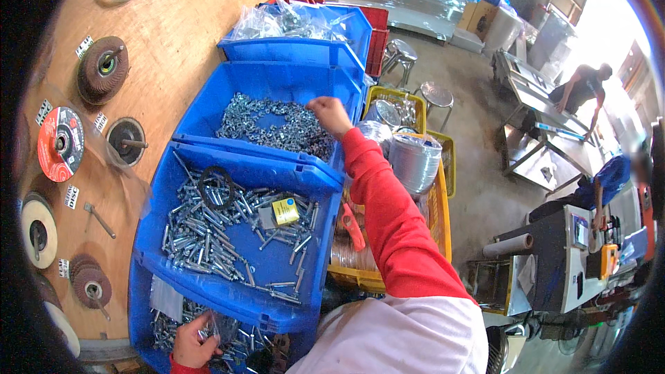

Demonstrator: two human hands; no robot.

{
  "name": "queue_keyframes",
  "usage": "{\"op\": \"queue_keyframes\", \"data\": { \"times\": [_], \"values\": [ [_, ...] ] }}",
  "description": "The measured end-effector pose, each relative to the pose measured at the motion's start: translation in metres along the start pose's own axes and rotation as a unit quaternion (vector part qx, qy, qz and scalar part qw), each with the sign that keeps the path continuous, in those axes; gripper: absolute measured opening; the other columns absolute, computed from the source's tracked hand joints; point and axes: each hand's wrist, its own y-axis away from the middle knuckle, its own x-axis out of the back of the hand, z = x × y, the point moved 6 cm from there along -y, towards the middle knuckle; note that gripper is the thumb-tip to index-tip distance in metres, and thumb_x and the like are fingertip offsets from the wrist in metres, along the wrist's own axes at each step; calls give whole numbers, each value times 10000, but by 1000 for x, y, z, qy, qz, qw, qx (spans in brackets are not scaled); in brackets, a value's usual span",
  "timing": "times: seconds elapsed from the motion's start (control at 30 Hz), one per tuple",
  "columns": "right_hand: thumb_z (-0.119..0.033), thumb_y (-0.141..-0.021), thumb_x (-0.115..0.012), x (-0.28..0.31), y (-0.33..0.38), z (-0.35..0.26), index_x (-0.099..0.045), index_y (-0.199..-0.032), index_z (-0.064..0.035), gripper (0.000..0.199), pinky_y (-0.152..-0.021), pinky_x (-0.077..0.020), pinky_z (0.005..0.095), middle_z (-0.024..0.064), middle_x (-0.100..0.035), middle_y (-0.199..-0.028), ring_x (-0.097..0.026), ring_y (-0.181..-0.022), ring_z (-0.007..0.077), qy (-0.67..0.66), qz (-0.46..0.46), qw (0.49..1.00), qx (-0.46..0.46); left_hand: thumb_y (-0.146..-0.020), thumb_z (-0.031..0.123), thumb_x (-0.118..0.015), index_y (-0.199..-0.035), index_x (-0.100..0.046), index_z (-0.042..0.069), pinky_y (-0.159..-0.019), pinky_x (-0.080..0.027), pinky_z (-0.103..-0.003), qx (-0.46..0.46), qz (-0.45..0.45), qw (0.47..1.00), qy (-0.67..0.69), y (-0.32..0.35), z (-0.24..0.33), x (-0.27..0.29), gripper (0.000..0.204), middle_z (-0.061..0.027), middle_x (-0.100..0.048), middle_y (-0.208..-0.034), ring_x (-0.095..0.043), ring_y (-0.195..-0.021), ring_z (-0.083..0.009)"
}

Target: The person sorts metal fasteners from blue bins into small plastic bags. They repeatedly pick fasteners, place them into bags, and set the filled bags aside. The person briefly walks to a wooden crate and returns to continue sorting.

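Note:
At the lower left, my left hand (192, 345) is closed on a small clear plastic bag (225, 327), above a blue bin of bolts. My right hand (330, 116) is over the right side of a blue bin of small metal nuts (267, 123). Its fingers are curled together, and anything between them is hidden. Between the hands, another blue bin (277, 266) holds many loose anchor bolts (201, 232). A black ring (216, 188) and a small yellow box (284, 211) lie on those bolts.
A wooden board (173, 34) with mounted grinding discs stands at the left. The farthest blue bin (291, 48) holds plastic bags. Yellow crates (441, 218) with wire rolls (414, 163) are at the right, metal stools (436, 95) beyond. Two people work at far-right tables.

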Motion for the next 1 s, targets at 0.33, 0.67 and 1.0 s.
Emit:
{"op": "queue_keyframes", "data": {
  "times": [0.33, 0.67, 1.0],
  "values": [
    [-414, -820, -750, -56, 34, -2, -742, -965, -61, 382, -838, -576, 528, 231, -736, -986, -719, -954, 417, 442, -230, 865, 58, -788, -79, -628, -1334, -574, -108, -534, -583, -320, -10, 6, 1000, -7, -1, 21, -5, 549, -169, -727, -1006, -702, -609, -188],
    [-368, -805, -737, -63, 38, 6, -765, -1060, -169, 325, -867, -564, 511, 178, -747, -1061, -715, -1005, 383, 366, -277, 886, 66, -890, 59, -705, -1296, -638, -42, -547, -519, -287, 23, 5, 999, -44, 13, 50, -9, 424, -76, -674, -822, -628, -596, -115],
    [-358, -828, -704, -68, 32, 9, -776, -983, -110, 301, -815, -575, 523, 197, -750, -986, -730, -936, 383, 387, -269, 878, 83, -902, 84, -707, -1399, -572, -29, -560, -511, -274, 17, 9, 995, -94, 14, 41, -7, 527, -82, -689, -914, -615, -613, -107]
  ]
}}
